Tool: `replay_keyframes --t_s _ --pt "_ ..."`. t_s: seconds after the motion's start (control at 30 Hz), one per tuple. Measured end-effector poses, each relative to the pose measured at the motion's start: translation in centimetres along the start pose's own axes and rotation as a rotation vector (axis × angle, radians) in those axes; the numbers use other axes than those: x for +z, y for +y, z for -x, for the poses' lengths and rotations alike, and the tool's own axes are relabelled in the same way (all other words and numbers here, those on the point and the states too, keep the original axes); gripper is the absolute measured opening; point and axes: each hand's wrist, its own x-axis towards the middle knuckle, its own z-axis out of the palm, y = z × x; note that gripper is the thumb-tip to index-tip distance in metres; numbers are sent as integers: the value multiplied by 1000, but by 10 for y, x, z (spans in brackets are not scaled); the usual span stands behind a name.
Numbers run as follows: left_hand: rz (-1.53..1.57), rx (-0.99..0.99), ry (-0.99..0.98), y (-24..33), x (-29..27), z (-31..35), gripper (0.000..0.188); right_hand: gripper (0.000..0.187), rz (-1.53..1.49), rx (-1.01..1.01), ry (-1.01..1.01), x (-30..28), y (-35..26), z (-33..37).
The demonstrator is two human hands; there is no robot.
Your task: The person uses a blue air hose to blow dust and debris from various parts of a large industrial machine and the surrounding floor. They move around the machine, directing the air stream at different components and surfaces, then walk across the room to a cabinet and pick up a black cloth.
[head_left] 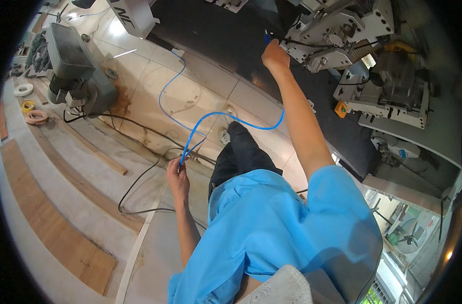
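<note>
My left hand (178, 173), low and to the left of my legs, is closed in a pinch around a blue air hose (222, 114). From there the hose arches up, sags across the front of my legs and passes behind my right forearm. My right arm reaches out over a dark machine bed. At its end, my right hand (276, 54) is closed on a small blue tool (267, 37) with a dark tip, mostly hidden by the fingers. Just right of that hand is a metal machine unit (332, 35) with plates, screws and black cables.
A second machine unit (393, 93) sits farther right on the dark bed (216, 38). A thinner blue line and black cables (140, 130) trail across the tiled floor. Left are a green-grey motor housing (71, 53), tape rolls (37, 117) and wooden planks (53, 218).
</note>
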Motion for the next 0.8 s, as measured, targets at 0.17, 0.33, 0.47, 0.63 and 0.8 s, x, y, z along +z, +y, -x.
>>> replay_keyframes --t_s 0.17,0.33,0.47,0.63,0.8 --pt "44 13 -8 16 -10 -32 18 40 9 10 69 -11 -10 -57" --pt "22 -8 0 33 -18 -75 18 46 42 143 13 -10 -17 -102" --pt "29 33 -9 36 -26 -97 19 38 140 -65 -43 2 -35 -98" --pt "5 2 -28 26 -37 -110 17 40 -7 25 112 3 -65 -103" --pt "80 -12 -2 -1 -56 -119 16 38 28 -13 -6 26 -79 -63"
